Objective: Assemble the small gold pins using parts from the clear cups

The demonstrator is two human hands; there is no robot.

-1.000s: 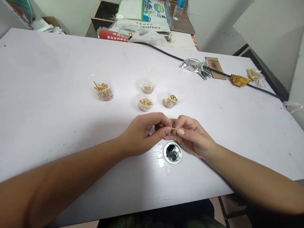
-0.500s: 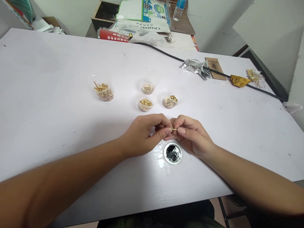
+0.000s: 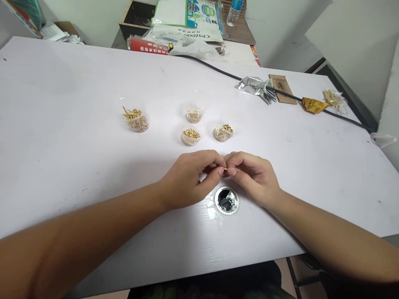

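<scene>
Fingertip to fingertip, my left hand (image 3: 199, 176) and my right hand (image 3: 255, 176) pinch a tiny gold-coloured metal pin (image 3: 226, 169) between them. Only a short bit of it shows; the ends are hidden by the thumbs and fingers. Beyond the hands stand small clear cups of gold pins: a front one (image 3: 191, 137), one behind it (image 3: 193, 116), and one to the right (image 3: 223, 133). Farther left is a fuller cup (image 3: 137, 120) with longer pins sticking out of its top.
Below my hands, a round metal-rimmed hole (image 3: 227, 200) with clear tape sits in the white table (image 3: 93, 166). A black cable (image 3: 212, 66) runs along the back right, past silver foil (image 3: 257, 87), brown cardboard (image 3: 282, 89) and gold foil (image 3: 314, 105). Packages lie behind the table.
My right hand has moved slightly left, closer to the left hand, so less of the gold pin shows between the fingertips. The cups stay where they were.
</scene>
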